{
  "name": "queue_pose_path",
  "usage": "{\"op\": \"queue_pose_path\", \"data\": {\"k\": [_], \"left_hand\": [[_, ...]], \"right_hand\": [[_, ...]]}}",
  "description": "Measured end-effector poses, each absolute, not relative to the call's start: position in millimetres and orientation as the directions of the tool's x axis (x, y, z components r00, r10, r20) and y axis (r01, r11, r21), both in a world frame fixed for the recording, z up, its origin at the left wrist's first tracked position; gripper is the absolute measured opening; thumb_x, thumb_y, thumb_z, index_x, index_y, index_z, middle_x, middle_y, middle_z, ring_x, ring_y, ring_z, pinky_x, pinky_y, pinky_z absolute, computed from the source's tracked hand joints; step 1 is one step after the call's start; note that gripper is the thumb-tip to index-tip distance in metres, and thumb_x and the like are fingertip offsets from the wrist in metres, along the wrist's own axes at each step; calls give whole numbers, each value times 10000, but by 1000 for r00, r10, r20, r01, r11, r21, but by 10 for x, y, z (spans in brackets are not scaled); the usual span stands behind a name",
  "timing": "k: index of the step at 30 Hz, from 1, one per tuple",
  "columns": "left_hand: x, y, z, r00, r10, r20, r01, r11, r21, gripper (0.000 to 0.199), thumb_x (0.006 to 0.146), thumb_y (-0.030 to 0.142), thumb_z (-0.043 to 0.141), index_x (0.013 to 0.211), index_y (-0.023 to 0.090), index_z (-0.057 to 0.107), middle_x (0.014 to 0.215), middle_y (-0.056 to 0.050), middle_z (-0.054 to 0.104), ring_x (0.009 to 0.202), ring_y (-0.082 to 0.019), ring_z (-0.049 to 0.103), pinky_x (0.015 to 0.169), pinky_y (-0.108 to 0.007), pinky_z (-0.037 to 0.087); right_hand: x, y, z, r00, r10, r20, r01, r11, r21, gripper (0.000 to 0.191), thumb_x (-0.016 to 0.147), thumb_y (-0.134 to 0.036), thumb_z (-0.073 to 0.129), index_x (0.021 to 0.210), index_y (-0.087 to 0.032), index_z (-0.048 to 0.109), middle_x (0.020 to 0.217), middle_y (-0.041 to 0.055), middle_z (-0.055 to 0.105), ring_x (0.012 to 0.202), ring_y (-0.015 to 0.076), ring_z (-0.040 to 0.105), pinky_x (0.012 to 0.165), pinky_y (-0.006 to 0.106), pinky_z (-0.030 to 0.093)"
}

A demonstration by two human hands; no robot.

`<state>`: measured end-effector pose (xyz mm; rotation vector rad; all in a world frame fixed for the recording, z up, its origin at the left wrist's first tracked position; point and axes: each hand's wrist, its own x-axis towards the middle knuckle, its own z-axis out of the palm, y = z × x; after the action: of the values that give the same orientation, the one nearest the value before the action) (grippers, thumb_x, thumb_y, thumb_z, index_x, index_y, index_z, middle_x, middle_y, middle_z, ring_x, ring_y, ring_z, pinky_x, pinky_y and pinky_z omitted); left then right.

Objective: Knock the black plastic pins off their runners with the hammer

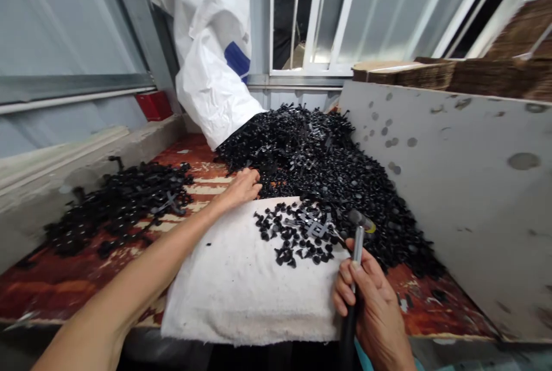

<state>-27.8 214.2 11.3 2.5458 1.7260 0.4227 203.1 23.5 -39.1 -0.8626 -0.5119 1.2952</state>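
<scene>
Right hand (374,290): gripping metal-shafted hammer (358,243) | left hand (245,185): curled, hold unclear | glossy black pieces (310,149) | wrinkled white cloth (254,296)

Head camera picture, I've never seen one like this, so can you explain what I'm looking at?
There's no machine here: a person works bare-handed, filmed by a camera worn on the head, looking forward and down. The right hand grips a hammer. The left hand is at the edge of a large heap of small black parts; whether it holds anything is hidden. Nearer, a pale cloth bears loose black pieces. A smaller dark pile lies at the left on the worn red tabletop, with a white sack at the back.
</scene>
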Motion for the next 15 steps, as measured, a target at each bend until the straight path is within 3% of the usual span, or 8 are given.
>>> {"op": "queue_pose_path", "data": {"k": [5,9,11,15], "left_hand": [[535,2126,118,661,730,176,704,-684,190,407,884,326,473,1262,175,492,1195,-125,532,1121,-264,479,971,-391,405],[969,2241,82,721,691,54,673,-717,182,573,813,206,514,1379,185,424,1281,-141,500,1132,-287,491,940,-409,435],[1080,2335,61,739,674,14,661,-729,180,588,768,130,511,1352,193,481,1266,-122,528,1100,-268,529,927,-378,447],[1089,2441,87,758,650,46,633,-752,184,421,752,116,509,1145,193,643,1099,-77,623,1009,-229,588,894,-312,459]], "right_hand": [[2037,255,-381,258,957,-133,-650,70,-757,444,694,-409,818,1036,-267,573,619,-104,415,419,40,344,329,140,367],[2060,262,-389,240,962,-127,-650,62,-758,439,705,-408,806,1048,-260,575,625,-104,409,417,41,334,327,141,366],[2067,265,-408,240,963,-121,-657,69,-751,467,690,-404,817,1060,-249,578,616,-106,419,412,38,332,320,138,367],[2074,277,-439,237,964,-120,-676,75,-733,490,683,-385,827,1080,-232,583,614,-105,454,413,32,352,312,135,389]]}}
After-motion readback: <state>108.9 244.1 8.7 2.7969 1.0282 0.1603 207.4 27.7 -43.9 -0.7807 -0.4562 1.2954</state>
